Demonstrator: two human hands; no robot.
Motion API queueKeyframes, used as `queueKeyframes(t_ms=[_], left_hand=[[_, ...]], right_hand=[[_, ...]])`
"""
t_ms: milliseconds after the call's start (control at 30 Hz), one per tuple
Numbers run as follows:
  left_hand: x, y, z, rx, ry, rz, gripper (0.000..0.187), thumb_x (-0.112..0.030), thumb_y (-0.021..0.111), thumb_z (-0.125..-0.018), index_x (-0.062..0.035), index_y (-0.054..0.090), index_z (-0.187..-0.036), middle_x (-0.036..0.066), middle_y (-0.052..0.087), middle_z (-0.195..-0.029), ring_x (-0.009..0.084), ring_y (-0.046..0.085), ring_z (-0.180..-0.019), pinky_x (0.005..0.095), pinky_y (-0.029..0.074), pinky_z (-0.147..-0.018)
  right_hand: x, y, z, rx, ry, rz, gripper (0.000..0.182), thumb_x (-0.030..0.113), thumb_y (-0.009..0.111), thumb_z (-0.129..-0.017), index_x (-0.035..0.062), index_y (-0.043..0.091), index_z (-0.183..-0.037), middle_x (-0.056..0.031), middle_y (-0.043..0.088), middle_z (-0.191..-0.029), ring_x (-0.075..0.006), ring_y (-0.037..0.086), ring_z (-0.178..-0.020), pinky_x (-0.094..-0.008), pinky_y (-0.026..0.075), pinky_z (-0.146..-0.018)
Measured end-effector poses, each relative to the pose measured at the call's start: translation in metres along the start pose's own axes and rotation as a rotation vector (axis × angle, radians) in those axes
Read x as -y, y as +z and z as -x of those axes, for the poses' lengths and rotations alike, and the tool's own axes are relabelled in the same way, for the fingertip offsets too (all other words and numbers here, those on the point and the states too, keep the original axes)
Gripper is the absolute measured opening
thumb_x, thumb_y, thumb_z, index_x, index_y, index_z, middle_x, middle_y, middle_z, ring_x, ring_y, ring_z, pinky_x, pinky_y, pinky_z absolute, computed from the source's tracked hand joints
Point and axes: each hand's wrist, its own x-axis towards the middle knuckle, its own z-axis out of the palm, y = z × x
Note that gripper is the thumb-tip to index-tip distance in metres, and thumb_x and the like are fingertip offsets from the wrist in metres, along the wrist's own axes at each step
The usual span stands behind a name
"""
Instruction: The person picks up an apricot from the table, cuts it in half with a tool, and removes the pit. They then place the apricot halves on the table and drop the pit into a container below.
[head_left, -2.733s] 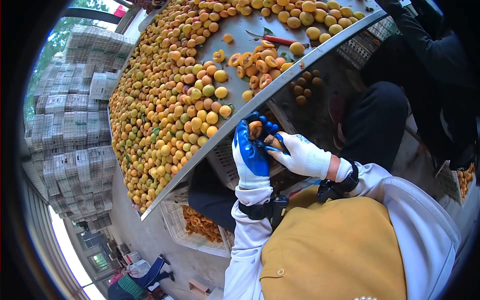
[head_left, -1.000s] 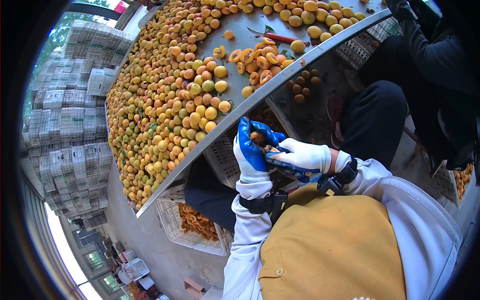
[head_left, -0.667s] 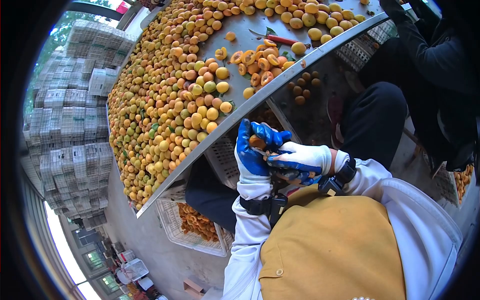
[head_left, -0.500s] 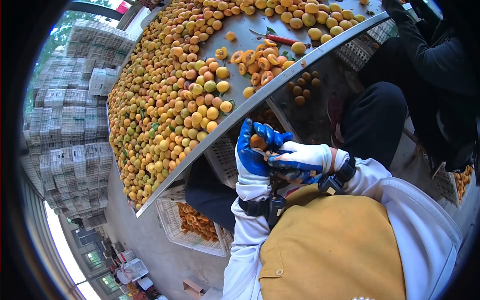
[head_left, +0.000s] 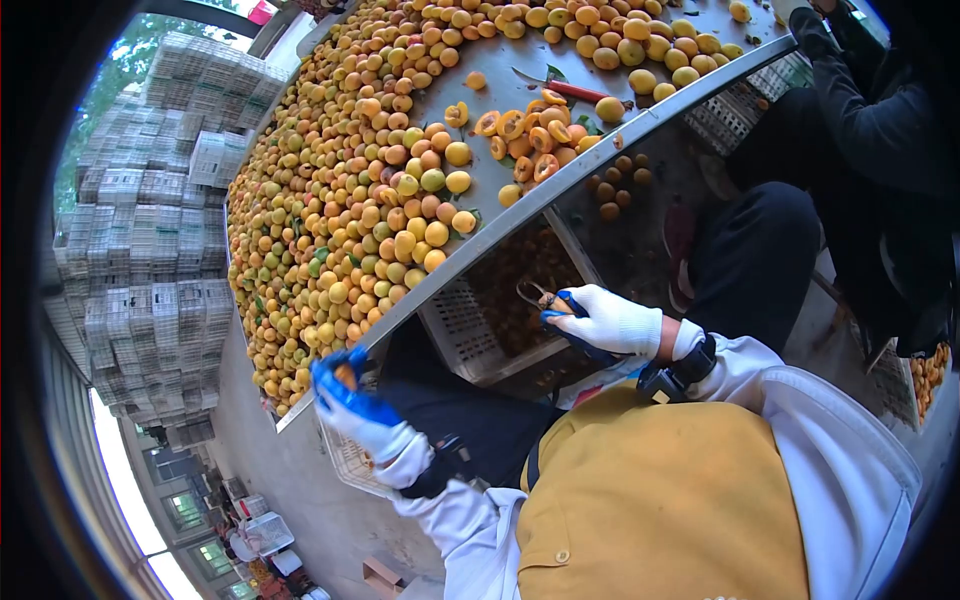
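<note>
My left hand (head_left: 355, 402), in a white glove with a blue coated palm, is out at the left by the table's edge, above a white crate (head_left: 350, 462). Its fingers are curled round an orange piece of apricot (head_left: 346, 377), partly hidden and blurred by motion. In front of my body, my right hand (head_left: 615, 322), gloved alike, is closed on a small tool with a metal loop (head_left: 531, 292) and a light brown handle (head_left: 558, 304). Below the table edge, beyond this hand, stands a crate (head_left: 470, 350) with dark orange fruit pieces inside.
Many apricots (head_left: 340, 200) cover the metal table (head_left: 490, 72). Halved apricots (head_left: 545, 138) and a red-handled knife (head_left: 575, 91) lie near its edge (head_left: 560, 182). Another person's knee (head_left: 765, 250) is at the right. Stacked crates (head_left: 150, 240) stand at the left.
My hands were together at an apricot with the tool. My left hand has swung left to above the left crate with an apricot piece; my right hand stays in front with the tool.
</note>
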Motion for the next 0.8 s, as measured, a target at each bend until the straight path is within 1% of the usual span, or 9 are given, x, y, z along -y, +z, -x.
queueKeyframes(t_ms=[67, 167, 200, 267, 333, 467, 533, 667, 800], left_hand=[[0.028, -0.075, -0.03, -0.104, -0.024, -0.313, 0.033, -0.029, 0.059, -0.105, 0.0035, 0.064, -0.108, 0.01, 0.065, -0.1, 0.0227, 0.067, -0.08, 0.0348, 0.054, -0.076], [0.013, -0.102, -0.032, -0.101, 0.331, -1.448, 0.03, -0.022, 0.067, -0.1, 0.0024, 0.064, -0.117, 0.012, 0.06, -0.121, 0.0225, 0.064, -0.098, 0.0349, 0.052, -0.085], [0.008, -0.09, -0.033, -0.1, 0.334, -1.448, 0.03, -0.022, 0.067, -0.1, 0.0024, 0.064, -0.117, 0.012, 0.06, -0.121, 0.0225, 0.064, -0.098, 0.0349, 0.052, -0.085], [0.008, -0.052, -0.044, 0.032, 0.017, -0.656, 0.032, -0.019, 0.071, -0.096, 0.003, 0.064, -0.119, 0.015, 0.062, -0.12, 0.0242, 0.062, -0.104, 0.0353, 0.05, -0.091], [0.013, 0.0, -0.056, 0.295, 0.244, -0.654, 0.032, -0.017, 0.074, -0.094, 0.0033, 0.066, -0.117, 0.015, 0.065, -0.116, 0.026, 0.065, -0.096, 0.0353, 0.052, -0.09], [0.017, 0.121, -0.054, 0.724, 0.224, -0.536, 0.029, -0.021, 0.077, -0.091, 0.0008, 0.07, -0.108, 0.014, 0.07, -0.101, 0.0271, 0.068, -0.086, 0.0373, 0.053, -0.083], [0.025, 0.166, -0.05, 0.888, 0.399, -0.657, 0.03, -0.03, 0.077, -0.089, -0.0039, 0.071, -0.103, 0.014, 0.071, -0.097, 0.0305, 0.068, -0.085, 0.0391, 0.054, -0.079], [0.039, 0.237, -0.04, 1.182, 0.349, -1.0, 0.038, -0.044, 0.074, -0.086, -0.0081, 0.069, -0.097, 0.015, 0.072, -0.095, 0.0348, 0.069, -0.092, 0.0447, 0.053, -0.078], [0.045, 0.258, -0.04, 1.147, 0.462, -1.233, 0.043, -0.046, 0.076, -0.084, -0.0087, 0.067, -0.102, 0.015, 0.072, -0.096, 0.0351, 0.07, -0.095, 0.0456, 0.053, -0.08]], right_hand=[[-0.005, 0.002, 0.0, -0.092, -0.106, 0.085, 0.038, 0.036, 0.062, -0.1, -0.0007, 0.067, -0.109, -0.028, 0.071, -0.098, -0.0459, 0.068, -0.094, -0.047, 0.053, -0.083], [-0.009, 0.008, 0.0, -0.159, -0.209, 0.241, 0.038, 0.037, 0.063, -0.099, -0.0001, 0.065, -0.109, -0.027, 0.071, -0.098, -0.0457, 0.067, -0.095, -0.0476, 0.053, -0.083], [-0.007, 0.009, 0.0, -0.122, -0.202, 0.262, 0.039, 0.037, 0.063, -0.099, -0.0002, 0.064, -0.11, -0.0271, 0.071, -0.098, -0.0461, 0.067, -0.095, -0.0478, 0.053, -0.084], [-0.006, 0.011, 0.0, -0.083, -0.186, 0.28, 0.039, 0.037, 0.063, -0.1, -0.0004, 0.062, -0.112, -0.0271, 0.071, -0.098, -0.0463, 0.067, -0.095, -0.048, 0.053, -0.084], [-0.006, 0.012, 0.001, -0.114, -0.245, 0.26, 0.038, 0.036, 0.063, -0.1, -0.0002, 0.061, -0.11, -0.0272, 0.07, -0.098, -0.0464, 0.067, -0.093, -0.0486, 0.052, -0.083], [-0.006, 0.005, 0.001, -0.139, -0.198, 0.304, 0.038, 0.036, 0.063, -0.1, -0.0005, 0.061, -0.109, -0.0274, 0.07, -0.097, -0.0461, 0.067, -0.092, -0.0489, 0.052, -0.082], [-0.006, 0.001, 0.003, -0.151, -0.189, 0.292, 0.038, 0.036, 0.064, -0.1, -0.0007, 0.06, -0.108, -0.0271, 0.07, -0.097, -0.0459, 0.067, -0.091, -0.0493, 0.052, -0.081], [-0.007, -0.008, 0.005, -0.198, -0.176, 0.312, 0.037, 0.036, 0.064, -0.099, 0.0001, 0.06, -0.109, -0.0264, 0.071, -0.097, -0.0463, 0.067, -0.091, -0.0494, 0.053, -0.081], [-0.005, -0.014, 0.007, -0.203, -0.154, 0.307, 0.037, 0.036, 0.065, -0.099, 0.0008, 0.06, -0.109, -0.0267, 0.071, -0.097, -0.0463, 0.068, -0.091, -0.0497, 0.053, -0.08]])
